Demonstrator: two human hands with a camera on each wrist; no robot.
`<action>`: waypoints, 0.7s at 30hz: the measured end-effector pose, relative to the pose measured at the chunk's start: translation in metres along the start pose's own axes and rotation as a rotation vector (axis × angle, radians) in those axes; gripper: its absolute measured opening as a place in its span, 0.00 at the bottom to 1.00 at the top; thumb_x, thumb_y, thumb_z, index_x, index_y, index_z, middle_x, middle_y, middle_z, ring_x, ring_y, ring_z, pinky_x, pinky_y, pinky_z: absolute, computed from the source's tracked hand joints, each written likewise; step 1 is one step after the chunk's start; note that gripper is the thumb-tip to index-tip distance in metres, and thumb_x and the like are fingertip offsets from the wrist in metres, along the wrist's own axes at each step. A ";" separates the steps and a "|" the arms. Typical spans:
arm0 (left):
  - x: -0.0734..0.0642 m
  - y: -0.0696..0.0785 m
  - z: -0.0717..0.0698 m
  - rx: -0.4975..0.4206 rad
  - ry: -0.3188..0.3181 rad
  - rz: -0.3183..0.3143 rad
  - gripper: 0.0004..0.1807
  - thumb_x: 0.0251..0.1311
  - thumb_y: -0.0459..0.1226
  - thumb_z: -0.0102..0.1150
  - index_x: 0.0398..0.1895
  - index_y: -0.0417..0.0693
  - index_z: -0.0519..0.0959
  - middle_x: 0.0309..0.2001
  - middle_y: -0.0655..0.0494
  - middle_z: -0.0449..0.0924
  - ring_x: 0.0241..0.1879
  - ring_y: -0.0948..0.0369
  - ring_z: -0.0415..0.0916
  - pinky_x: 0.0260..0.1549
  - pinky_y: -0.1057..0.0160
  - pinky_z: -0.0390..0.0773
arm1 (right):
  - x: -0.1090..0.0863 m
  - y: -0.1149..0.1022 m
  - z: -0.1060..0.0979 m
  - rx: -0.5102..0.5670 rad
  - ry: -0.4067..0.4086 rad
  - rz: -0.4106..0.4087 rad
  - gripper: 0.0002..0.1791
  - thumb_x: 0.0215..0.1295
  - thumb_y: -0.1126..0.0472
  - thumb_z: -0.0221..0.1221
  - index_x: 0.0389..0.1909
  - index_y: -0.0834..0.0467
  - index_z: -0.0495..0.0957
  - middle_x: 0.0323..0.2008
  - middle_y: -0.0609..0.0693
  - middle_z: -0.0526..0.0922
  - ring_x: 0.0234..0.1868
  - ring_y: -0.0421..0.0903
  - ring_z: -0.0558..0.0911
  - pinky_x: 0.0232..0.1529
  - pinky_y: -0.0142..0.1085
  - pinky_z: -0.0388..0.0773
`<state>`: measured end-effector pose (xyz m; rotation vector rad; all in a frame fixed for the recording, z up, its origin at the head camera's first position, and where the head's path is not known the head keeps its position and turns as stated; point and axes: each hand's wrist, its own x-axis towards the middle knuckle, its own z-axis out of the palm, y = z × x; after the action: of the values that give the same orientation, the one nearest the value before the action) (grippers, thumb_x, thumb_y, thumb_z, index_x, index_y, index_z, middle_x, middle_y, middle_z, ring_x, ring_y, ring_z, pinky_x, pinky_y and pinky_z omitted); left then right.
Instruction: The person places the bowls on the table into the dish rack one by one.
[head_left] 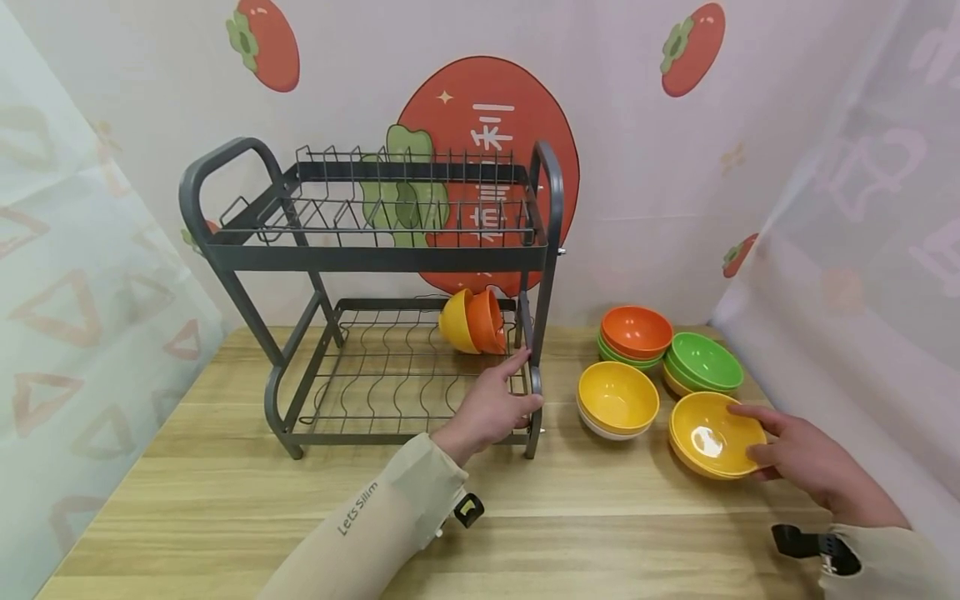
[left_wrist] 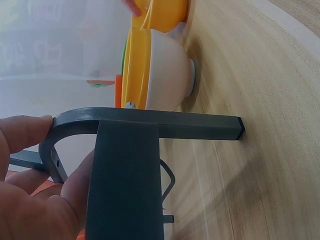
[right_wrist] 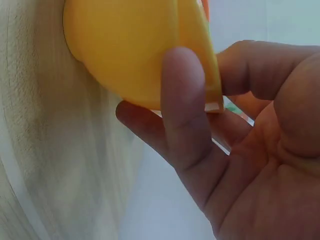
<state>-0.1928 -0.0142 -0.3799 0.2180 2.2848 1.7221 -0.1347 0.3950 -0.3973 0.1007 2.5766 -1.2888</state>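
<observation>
My left hand (head_left: 491, 408) holds the lower right side frame of a dark grey two-tier dish rack (head_left: 382, 258). In the left wrist view, its thumb and fingers lie around the curved bar (left_wrist: 75, 117). At the right of the table, my right hand (head_left: 806, 458) pinches the right rim of a stack of yellow bowls (head_left: 708, 433). The right wrist view shows one digit against the outer wall of the yellow bowls (right_wrist: 120, 45) and others at the rim. On the rack's lower tier, a yellow bowl (head_left: 454, 323) and an orange bowl (head_left: 482, 321) stand tilted on edge.
Left of my right hand, a yellow bowl (head_left: 618, 396) sits in a white bowl (head_left: 609, 432). Behind are an orange bowl (head_left: 637, 329) stacked on green and a green bowl (head_left: 703, 358) stacked on yellow. A printed cloth (head_left: 630, 167) hangs behind the wooden table (head_left: 525, 533).
</observation>
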 end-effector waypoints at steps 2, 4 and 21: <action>0.000 0.000 0.000 -0.003 0.000 -0.003 0.44 0.61 0.31 0.67 0.77 0.67 0.60 0.77 0.62 0.53 0.31 0.58 0.82 0.35 0.62 0.83 | 0.001 -0.001 0.000 -0.016 0.003 0.007 0.41 0.59 0.75 0.53 0.74 0.71 0.52 0.69 0.82 0.45 0.35 0.55 0.80 0.35 0.45 0.84; 0.000 -0.001 0.000 -0.002 0.000 -0.004 0.44 0.61 0.31 0.67 0.77 0.68 0.60 0.76 0.62 0.54 0.30 0.58 0.81 0.35 0.62 0.83 | 0.001 -0.002 -0.001 -0.044 0.007 0.012 0.41 0.58 0.76 0.52 0.74 0.72 0.52 0.68 0.82 0.46 0.36 0.54 0.80 0.34 0.45 0.84; 0.000 -0.001 0.000 0.008 0.010 -0.002 0.43 0.62 0.32 0.67 0.76 0.70 0.61 0.76 0.59 0.55 0.30 0.58 0.81 0.35 0.62 0.83 | -0.018 -0.029 -0.010 -0.214 0.164 -0.061 0.35 0.64 0.74 0.51 0.73 0.72 0.55 0.66 0.82 0.54 0.43 0.58 0.82 0.32 0.41 0.84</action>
<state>-0.1925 -0.0150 -0.3811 0.2092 2.2979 1.7173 -0.1240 0.3861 -0.3643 0.0910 2.8605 -1.0549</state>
